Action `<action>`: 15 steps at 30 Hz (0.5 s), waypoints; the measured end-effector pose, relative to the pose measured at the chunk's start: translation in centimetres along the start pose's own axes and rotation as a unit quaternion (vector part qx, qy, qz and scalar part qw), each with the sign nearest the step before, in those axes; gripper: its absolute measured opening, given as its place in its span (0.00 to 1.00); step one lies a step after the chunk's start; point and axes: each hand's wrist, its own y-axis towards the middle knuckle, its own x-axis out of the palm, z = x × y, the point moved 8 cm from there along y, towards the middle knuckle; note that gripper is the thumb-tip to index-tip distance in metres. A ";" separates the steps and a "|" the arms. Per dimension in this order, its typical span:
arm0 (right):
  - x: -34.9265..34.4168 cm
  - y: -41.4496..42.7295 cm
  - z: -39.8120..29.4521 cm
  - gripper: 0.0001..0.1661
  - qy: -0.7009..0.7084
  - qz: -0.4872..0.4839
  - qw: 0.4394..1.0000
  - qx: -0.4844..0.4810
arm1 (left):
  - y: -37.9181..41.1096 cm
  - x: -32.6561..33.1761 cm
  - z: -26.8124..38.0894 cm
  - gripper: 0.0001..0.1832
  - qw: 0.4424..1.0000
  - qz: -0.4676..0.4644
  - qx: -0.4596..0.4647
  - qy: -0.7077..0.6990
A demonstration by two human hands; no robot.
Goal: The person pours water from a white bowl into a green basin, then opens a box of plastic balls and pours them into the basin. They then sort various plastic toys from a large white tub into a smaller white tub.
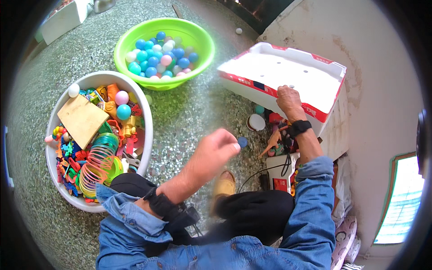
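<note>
My right hand (289, 101) grips the near rim of a white foam box lid (280, 72) with red printed edges, which is tilted against the wall. My left hand (221, 146) hangs over the floor in front of me, fingers curled, with nothing visible in it. A small blue ball (242, 142) shows just beside its fingertips, on the floor. Under the box lie a round white lid (255, 122), a teal ball (259, 109), an orange toy dinosaur (271, 141) and a black cable (287, 164).
A green basin (164, 83) of plastic balls stands ahead. At the left, a grey-white tub (148, 118) holds mixed toys, a wooden board (82, 119) and a rainbow spring (99, 158). A white box (283, 168) sits by my right knee. A white ball (239, 31) lies near the wall.
</note>
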 end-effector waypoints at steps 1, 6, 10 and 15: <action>-0.3 -0.6 0.1 0.09 0.021 0.004 1.000 0.003 | -0.5 0.6 0.2 0.11 1.000 -0.021 0.011 0.020; -0.3 -1.7 2.8 0.12 0.037 0.042 0.997 0.046 | -2.7 3.4 1.3 0.10 0.984 -0.111 0.044 0.135; 1.8 0.9 5.0 0.09 0.016 0.087 0.991 0.101 | -2.5 4.0 1.2 0.12 0.971 -0.109 0.066 0.201; 4.7 4.8 5.6 0.07 -0.033 0.142 0.981 0.125 | -2.1 3.5 1.8 0.13 0.961 -0.115 0.092 0.232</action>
